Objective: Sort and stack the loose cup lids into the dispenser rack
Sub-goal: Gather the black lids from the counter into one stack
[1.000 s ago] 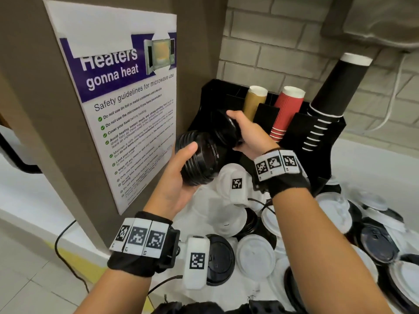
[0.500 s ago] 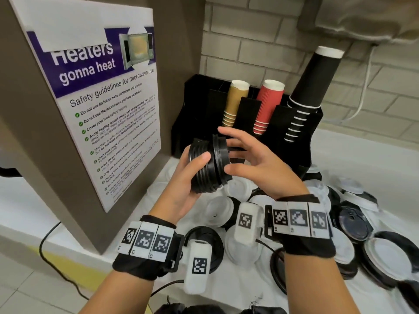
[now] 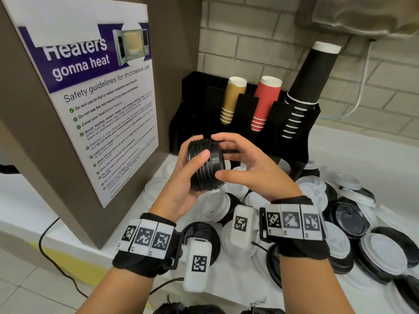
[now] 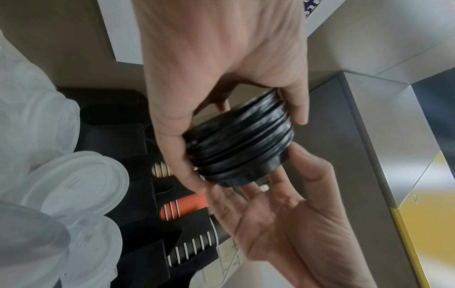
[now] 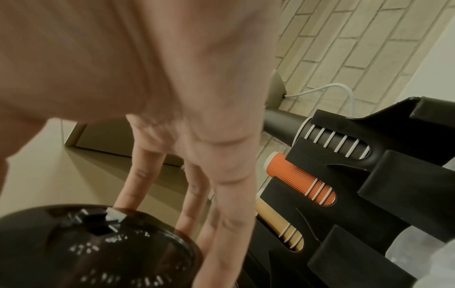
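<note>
Two hands at a white table (image 3: pixel 353 146) in a corner: cream brick wall (image 3: pixel 260 41) behind, brown panel on our left. Poster (image 3: pixel 95 105) on the panel read "Heaters gonna heat" and "Safety guidelines for microwave use". We had a nested stack of black lids (image 3: pixel 205 165), ribbed rims, held on its side just in front of the black dispenser rack (image 3: pixel 294 123). Left hand (image 3: pixel 181 189) gripped the stack, thumb on the rims. Right hand (image 3: pixel 251 168) stayed loose, straight fingers touching the stack's end. Loose lids (image 3: pixel 362 241), white and black, covered the table below. Rack held tan, red and black cups.
</note>
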The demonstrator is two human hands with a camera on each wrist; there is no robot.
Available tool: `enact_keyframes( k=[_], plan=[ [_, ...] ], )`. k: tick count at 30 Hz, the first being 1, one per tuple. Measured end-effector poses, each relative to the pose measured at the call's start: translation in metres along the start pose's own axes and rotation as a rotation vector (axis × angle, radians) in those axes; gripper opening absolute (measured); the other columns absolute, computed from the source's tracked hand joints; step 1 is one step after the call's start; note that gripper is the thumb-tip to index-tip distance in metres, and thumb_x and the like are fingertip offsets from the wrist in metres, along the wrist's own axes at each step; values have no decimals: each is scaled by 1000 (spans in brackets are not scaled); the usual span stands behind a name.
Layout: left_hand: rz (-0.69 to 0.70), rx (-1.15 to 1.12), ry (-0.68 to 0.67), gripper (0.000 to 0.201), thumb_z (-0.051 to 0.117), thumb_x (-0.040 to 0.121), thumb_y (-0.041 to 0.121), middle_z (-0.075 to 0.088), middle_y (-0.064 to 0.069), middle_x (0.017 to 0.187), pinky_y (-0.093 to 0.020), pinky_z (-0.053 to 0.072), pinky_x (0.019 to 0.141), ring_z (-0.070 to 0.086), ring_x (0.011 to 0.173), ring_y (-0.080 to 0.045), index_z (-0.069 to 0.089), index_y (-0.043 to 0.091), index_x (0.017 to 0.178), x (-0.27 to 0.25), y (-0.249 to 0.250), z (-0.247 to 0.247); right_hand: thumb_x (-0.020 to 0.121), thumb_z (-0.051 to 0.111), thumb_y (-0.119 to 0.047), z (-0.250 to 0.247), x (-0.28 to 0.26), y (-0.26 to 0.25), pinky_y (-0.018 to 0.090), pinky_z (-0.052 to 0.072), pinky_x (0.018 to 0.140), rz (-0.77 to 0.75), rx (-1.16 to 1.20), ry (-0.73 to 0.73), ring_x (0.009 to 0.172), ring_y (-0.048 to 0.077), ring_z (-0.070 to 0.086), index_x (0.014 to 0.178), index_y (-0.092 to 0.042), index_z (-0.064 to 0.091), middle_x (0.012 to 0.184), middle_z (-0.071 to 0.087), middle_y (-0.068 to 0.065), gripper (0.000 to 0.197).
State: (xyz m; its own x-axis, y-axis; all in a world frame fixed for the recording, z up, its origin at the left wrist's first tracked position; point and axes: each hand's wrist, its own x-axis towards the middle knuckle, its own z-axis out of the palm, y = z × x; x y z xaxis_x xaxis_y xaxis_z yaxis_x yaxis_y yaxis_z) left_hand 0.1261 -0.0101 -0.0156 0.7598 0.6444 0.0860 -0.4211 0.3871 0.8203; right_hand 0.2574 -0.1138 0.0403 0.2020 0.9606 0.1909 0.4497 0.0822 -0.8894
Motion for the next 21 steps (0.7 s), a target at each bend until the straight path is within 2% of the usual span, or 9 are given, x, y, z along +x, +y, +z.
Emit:
enact_keyframes(
  k=[3,6,9,11,14,15,17,19,21],
  plan=[
    [4,10,-59,60,71,71,36,57,-6,132,-51,56,78,66,105,-26,50,38,127,-2,-1,-2,79,76,-14,-1,-1,2,23,49,92,5,10,-4,111,-2,55,127,-44,51,121,54,-18,62],
    [-12,18,-49,66,74,68,30,61,-6,126,-46,57,75,67,102,-25,50,34,129,-3,-3,-3,79,77,-15,0,-1,3,17,48,90,1,17,-12,110,-3,56,129,-42,49,121,55,-16,64],
    [-18,15,9,78,75,65,31,59,-14,129,-43,57,73,67,102,-25,45,24,137,-2,-2,-3,76,79,-25,-3,-1,3,30,48,97,19,64,-18,116,5,56,132,-44,47,126,56,-12,67],
    [-15,3,84,88,76,62,33,54,-21,135,-42,58,73,63,106,-27,42,14,141,-2,2,-5,79,75,-30,-9,3,5,37,50,97,63,83,34,115,7,57,129,-43,50,126,56,-10,58],
    [19,-45,197,86,77,59,32,62,-18,119,-40,58,69,66,99,-25,47,7,135,0,14,-16,88,62,-8,-11,14,14,33,50,96,104,-86,48,106,12,61,118,-24,60,115,61,-3,34],
    [32,-56,213,76,76,62,30,67,-12,109,-38,58,68,68,93,-21,51,10,130,1,17,-20,87,61,-5,-8,17,17,26,50,93,108,-212,-25,105,14,60,115,-19,62,113,62,-2,31],
    [57,-62,209,50,69,71,28,72,-3,95,-37,58,66,71,85,-16,57,15,118,2,24,-25,85,68,-14,8,21,21,17,47,84,119,-484,-275,106,15,58,117,-18,62,113,60,-1,34],
    [75,-57,216,44,64,74,28,71,-2,94,-38,59,68,71,84,-15,56,17,115,1,29,-26,78,76,-32,31,21,25,24,45,88,134,-713,-528,106,16,52,123,-21,56,116,54,-1,50],
    [89,-54,223,54,64,74,28,67,-5,101,-38,59,69,70,86,-16,52,14,124,-1,33,-24,69,80,-44,53,18,29,36,46,88,119,-892,-686,105,19,47,125,-22,48,117,47,0,68]
  ],
)
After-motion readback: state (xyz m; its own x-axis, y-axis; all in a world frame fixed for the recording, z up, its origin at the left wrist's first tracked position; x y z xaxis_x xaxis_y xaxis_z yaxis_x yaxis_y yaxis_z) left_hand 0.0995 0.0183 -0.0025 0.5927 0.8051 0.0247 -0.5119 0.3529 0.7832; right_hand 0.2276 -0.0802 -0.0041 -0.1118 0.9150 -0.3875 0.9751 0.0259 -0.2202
